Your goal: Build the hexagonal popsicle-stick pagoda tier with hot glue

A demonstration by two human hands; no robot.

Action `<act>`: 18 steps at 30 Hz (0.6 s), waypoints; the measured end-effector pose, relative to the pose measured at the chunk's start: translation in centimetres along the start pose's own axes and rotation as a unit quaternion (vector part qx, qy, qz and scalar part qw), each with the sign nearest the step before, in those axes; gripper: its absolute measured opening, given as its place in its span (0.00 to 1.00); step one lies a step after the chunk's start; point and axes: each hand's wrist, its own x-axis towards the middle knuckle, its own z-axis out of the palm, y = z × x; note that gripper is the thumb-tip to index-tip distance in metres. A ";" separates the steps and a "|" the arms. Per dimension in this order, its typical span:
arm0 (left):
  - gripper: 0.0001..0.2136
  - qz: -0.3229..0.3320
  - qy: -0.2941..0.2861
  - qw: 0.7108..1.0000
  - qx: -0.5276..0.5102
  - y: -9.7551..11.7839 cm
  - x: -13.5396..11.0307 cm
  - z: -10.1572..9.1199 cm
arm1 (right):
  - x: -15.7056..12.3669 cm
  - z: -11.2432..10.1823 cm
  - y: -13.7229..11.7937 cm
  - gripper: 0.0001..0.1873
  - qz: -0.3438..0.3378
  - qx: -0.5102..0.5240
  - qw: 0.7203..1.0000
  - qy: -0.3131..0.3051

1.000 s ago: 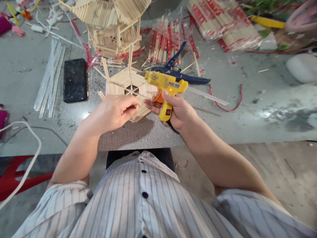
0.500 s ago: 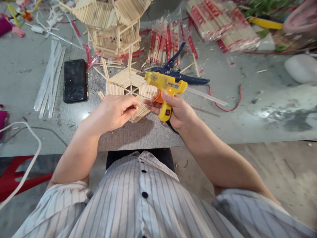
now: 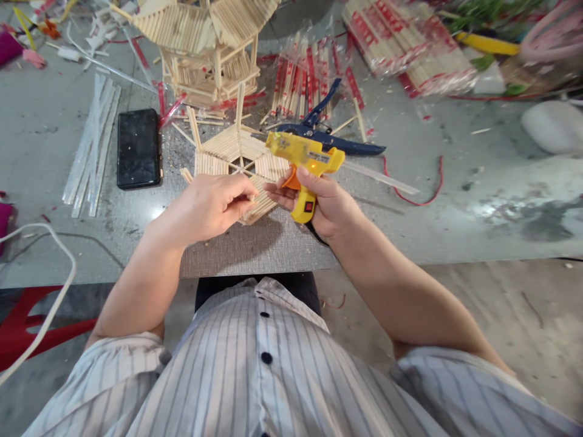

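Observation:
In my right hand (image 3: 325, 197) is a yellow hot glue gun (image 3: 298, 149) with an orange trigger, its nozzle pointing left. A clear glue stick (image 3: 380, 176) sticks out of its back end. My left hand (image 3: 214, 203) is closed in a pinch on a small pale wooden piece (image 3: 252, 197), of which only the tip shows. Under both hands lies a six-sided frame of wooden sticks (image 3: 228, 145), with slatted panels round a spoked opening and a few short upright posts. My left hand hides part of its near left side.
Behind stands a stick-built pavilion (image 3: 182, 30). Navy cutting pliers (image 3: 337, 139) lie just beyond the glue gun. A black phone (image 3: 138, 147) and loose glue sticks (image 3: 91, 145) are on the left. Packs of wrapped chopsticks (image 3: 392, 36) lie at the back right, a red string (image 3: 421, 200) nearer.

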 end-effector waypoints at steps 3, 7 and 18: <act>0.07 -0.001 -0.003 1.000 0.001 0.0 0.0 -0.1 | -0.1 0.2 -0.1 0.15 0.003 -0.004 1.000 0.013; 0.07 -0.002 -0.003 1.000 -0.005 0.0 0.0 -0.1 | -0.2 0.3 -0.2 0.15 0.003 -0.011 1.000 0.012; 0.06 0.008 0.003 1.000 -0.018 -0.1 0.1 0.0 | 0.0 0.0 0.0 0.16 -0.004 -0.005 1.000 0.004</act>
